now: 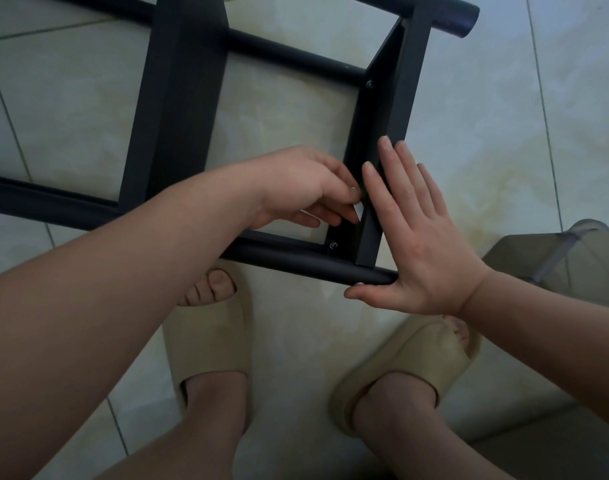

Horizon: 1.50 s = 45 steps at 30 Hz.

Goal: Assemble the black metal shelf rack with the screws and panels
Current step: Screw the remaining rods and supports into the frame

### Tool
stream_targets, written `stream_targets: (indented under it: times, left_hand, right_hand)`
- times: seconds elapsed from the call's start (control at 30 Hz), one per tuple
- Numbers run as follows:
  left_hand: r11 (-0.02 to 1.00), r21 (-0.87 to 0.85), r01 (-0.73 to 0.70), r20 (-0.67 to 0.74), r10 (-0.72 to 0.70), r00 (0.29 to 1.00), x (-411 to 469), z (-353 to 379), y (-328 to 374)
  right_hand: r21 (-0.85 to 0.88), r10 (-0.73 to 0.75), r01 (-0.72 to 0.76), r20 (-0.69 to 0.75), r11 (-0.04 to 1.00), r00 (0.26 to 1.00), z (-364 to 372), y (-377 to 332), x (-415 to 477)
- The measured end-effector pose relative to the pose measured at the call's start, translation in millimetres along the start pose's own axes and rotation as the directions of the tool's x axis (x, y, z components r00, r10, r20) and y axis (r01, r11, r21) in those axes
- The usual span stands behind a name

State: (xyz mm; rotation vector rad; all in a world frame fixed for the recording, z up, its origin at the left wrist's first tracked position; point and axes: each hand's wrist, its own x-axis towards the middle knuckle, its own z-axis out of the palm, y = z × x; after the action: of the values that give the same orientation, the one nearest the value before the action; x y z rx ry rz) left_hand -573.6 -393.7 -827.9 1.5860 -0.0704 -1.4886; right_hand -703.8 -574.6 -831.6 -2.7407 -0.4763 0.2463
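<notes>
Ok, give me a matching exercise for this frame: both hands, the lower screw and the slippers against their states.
1. left hand
2. right hand
3. lower screw
4. slippers

A. beige, on the feet
B. flat, fingers straight against the panel
C. seated in the panel by the near tube
D. pinches a small pale item inside the panel

Pairs: 1-D, 2-B, 3-C, 4-A

Single head-worn view, looking steeply down, close over floor (pixel 555 116)
</notes>
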Motion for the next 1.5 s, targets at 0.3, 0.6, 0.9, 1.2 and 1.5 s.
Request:
stream_targets:
  times: [0.3, 0.6, 0.9, 1.2, 1.5]
  left_hand:
    - [0.999, 0.024, 0.026, -0.040, -0.025, 0.999, 1.2, 7.3, -1.7]
    - [0.995, -0.055, 0.087, 0.030, -0.085, 0.996, -0.5, 5.8, 1.1]
    - [0.996, -0.001, 0.092, 0.071, -0.091, 0.993, -1.7, -0.2, 2.1]
    - [0.993, 0.098, 0.073, 0.119, -0.084, 0.989, -0.5, -10.8, -0.3]
    - [0.978, 0.203, 0.041, 0.153, -0.073, 0.985, -6.9, -16.8, -1.9]
  right_hand:
    - [0.003, -0.005, 0.005, -0.007, 1.000, 1.000, 0.5, 0.2, -0.1]
    - [0.000, -0.003, 0.003, 0.001, 1.000, 1.000, -0.8, 0.0, 0.0]
    - [-0.027, -0.006, 0.007, 0.008, 1.000, 1.000, -1.0, 0.7, 0.1]
    - [-0.026, -0.006, 0.006, 0.009, 1.000, 1.000, -0.9, 0.6, -0.1]
    - [-0.022, -0.005, 0.006, 0.009, 1.000, 1.000, -0.8, 0.6, -0.2]
